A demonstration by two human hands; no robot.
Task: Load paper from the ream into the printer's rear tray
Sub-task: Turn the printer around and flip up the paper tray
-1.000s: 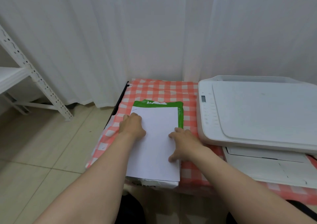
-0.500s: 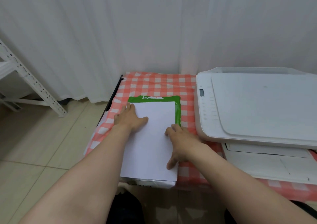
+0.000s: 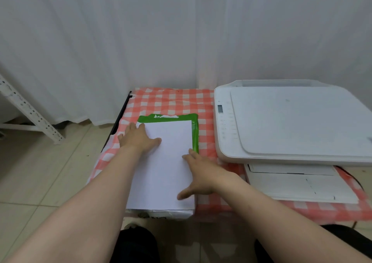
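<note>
A ream of white paper (image 3: 167, 168) lies in a torn-open green wrapper (image 3: 194, 133) on the left half of the table. My left hand (image 3: 137, 137) rests flat on the ream's far left corner, fingers spread. My right hand (image 3: 198, 175) lies along the ream's right edge, thumb on the top sheet and fingers at the side; whether it grips any sheets I cannot tell. The white printer (image 3: 289, 123) stands to the right with its lid down. Its rear tray (image 3: 281, 83) shows only as a pale strip along the back edge.
The table wears a red-and-white checked cloth (image 3: 171, 101). The printer's front output tray (image 3: 298, 184) sticks out toward me. White curtains (image 3: 181, 41) hang right behind the table. A white metal shelf frame (image 3: 30, 113) stands on the tiled floor at left.
My left hand has flattened and spread over the ream's far left corner. My right hand has slid slightly toward me along the right edge. The camera has tilted up a little.
</note>
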